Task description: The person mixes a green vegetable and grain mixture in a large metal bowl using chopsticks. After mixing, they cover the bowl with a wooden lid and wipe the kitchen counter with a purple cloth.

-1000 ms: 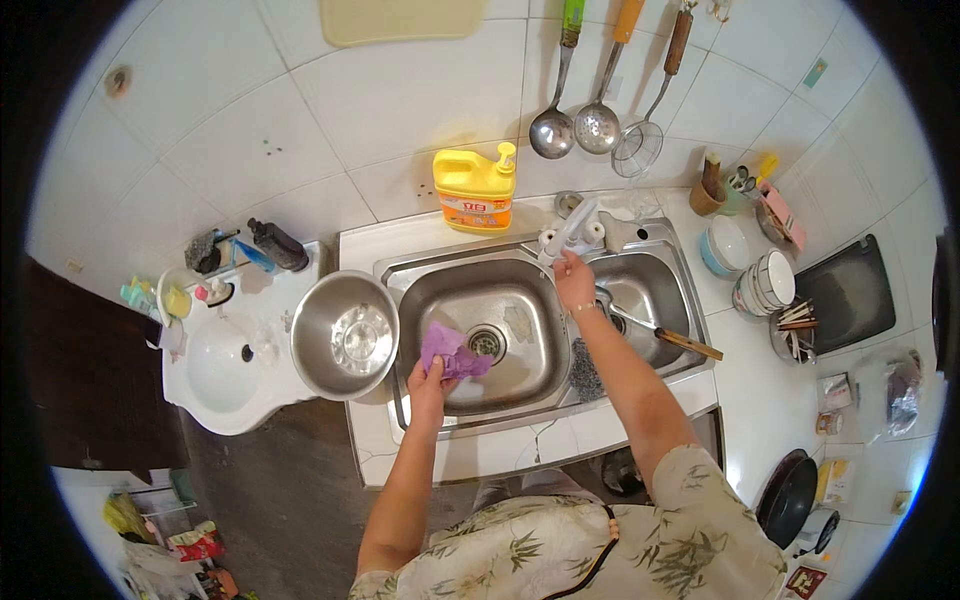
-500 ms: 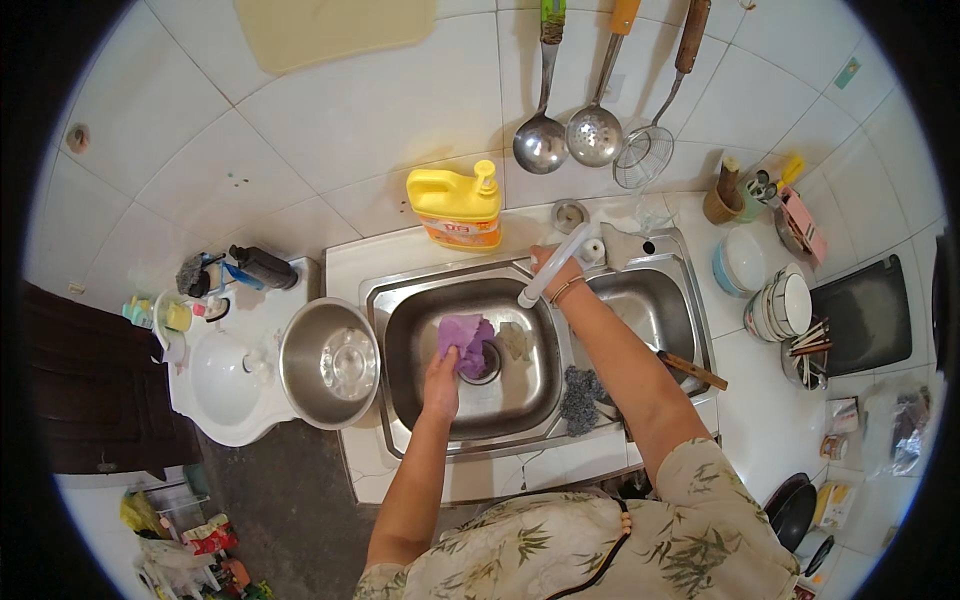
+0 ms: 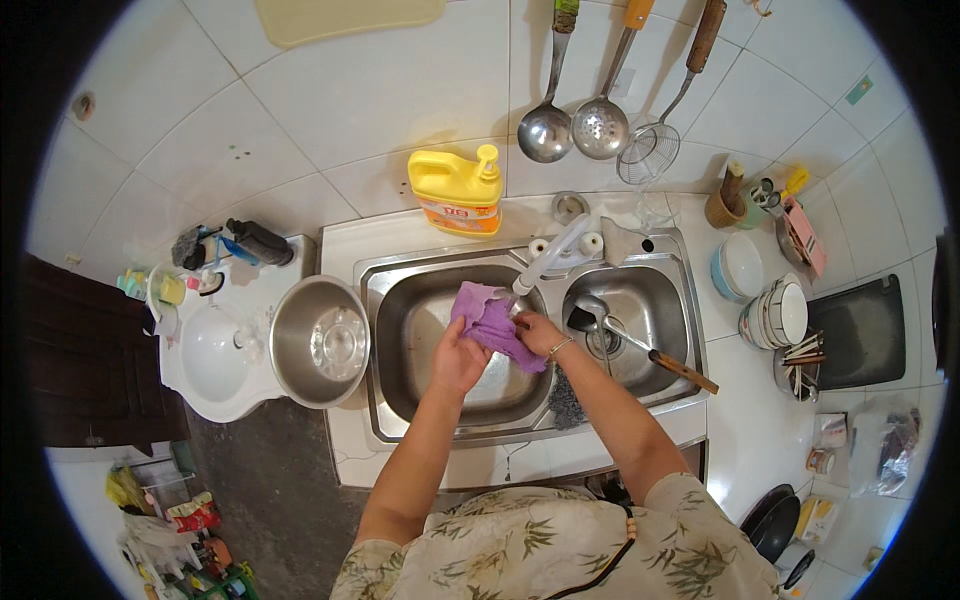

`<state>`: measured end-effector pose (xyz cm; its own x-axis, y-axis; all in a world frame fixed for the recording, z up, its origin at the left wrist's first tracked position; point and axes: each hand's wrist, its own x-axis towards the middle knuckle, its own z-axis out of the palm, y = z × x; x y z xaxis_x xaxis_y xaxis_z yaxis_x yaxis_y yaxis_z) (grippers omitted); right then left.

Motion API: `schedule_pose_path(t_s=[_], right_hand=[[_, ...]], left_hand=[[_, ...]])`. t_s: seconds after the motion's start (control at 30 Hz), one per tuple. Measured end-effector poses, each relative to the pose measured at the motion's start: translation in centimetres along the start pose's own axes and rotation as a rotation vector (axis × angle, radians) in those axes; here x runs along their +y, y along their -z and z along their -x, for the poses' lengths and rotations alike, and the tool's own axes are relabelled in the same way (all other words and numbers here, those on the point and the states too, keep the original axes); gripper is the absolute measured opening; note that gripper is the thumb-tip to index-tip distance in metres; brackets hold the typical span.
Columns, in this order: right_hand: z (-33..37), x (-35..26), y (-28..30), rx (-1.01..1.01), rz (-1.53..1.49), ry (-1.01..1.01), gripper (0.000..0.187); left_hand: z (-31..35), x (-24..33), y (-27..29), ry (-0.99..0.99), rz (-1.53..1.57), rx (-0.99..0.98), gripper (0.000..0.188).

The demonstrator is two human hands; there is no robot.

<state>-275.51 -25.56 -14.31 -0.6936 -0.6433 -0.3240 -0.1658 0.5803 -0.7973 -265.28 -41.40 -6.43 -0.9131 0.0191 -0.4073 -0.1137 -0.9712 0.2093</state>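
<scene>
A crumpled purple cloth (image 3: pixel 492 326) is spread between my two hands over the left basin of the steel double sink (image 3: pixel 408 400). My left hand (image 3: pixel 461 361) grips its left, lower edge, with the thumb on top. At its right side, my right hand (image 3: pixel 538 335) has hold of the cloth; some fingertips are hidden by the fabric. Just above the cloth is the outlet of the pale faucet (image 3: pixel 548 262). A dark grey mesh scrubber (image 3: pixel 567 402) lies beside my right forearm, on the sink's front divider.
A ladle with a wooden handle (image 3: pixel 683 371) rests in the right basin. Behind the sink stands a yellow detergent jug (image 3: pixel 456 192). To the left sits a steel bowl (image 3: pixel 290 345); stacked bowls (image 3: pixel 776 312) stand on the right counter. Ladles and a strainer (image 3: pixel 648 152) hang above.
My right hand has come down from the faucet to the cloth. The cloth has risen and moved right, under the faucet, and is now opened out between both hands.
</scene>
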Motion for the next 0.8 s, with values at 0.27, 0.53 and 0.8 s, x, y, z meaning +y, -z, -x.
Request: schedule_pose_path(t_s=[0.27, 0.53, 0.8], right_hand=[[1.6, -2.9, 0.2, 0.211, -1.659, -0.3, 0.015], [0.9, -3.1, -0.8, 0.319, -1.5, -0.244, 0.017], [-1.0, -2.7, -1.8, 0.429, -1.318, -0.316, 0.029]], left_hand=[[-1.9, -0.2, 4.5, -0.187, -0.246, 0.226, 0.035], [-0.6, -0.5, 4.6, -0.045, -0.19, 0.361, 0.035], [-0.8, -0.5, 4.9, -0.08, -0.204, 0.298, 0.03]])
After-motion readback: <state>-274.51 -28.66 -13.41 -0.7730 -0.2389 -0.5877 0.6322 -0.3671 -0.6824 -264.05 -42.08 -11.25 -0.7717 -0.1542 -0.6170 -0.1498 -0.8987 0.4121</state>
